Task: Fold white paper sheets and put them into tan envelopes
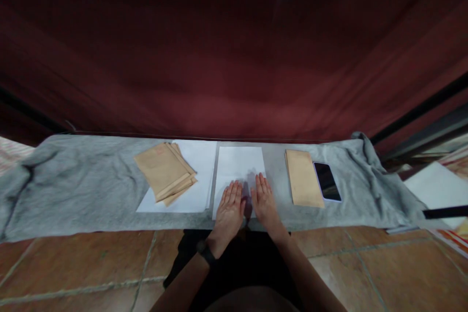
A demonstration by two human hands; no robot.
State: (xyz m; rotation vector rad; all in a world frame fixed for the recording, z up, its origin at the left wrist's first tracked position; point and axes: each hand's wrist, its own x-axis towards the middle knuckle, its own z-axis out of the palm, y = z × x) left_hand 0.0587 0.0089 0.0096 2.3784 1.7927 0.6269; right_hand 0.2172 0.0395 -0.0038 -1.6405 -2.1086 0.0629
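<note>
The white paper sheet lies flat at the middle of the grey cloth, directly before the person; whether it is one layer or more, one cannot tell. The left hand rests palm down on its lower part, the fingers straight and nearly together; the right hand lies at its right edge, the fingers extended and close together; neither hand pinches anything. The step in hand seems to be the flattening or aligning of this sheet; the next move probably calls for even, light pressure, so that the sheet does not slide. To the left, fanned kraft envelopes overlap larger white papers; to the right lies a kraft envelope stack, with a smartphone just beside it.
</note>
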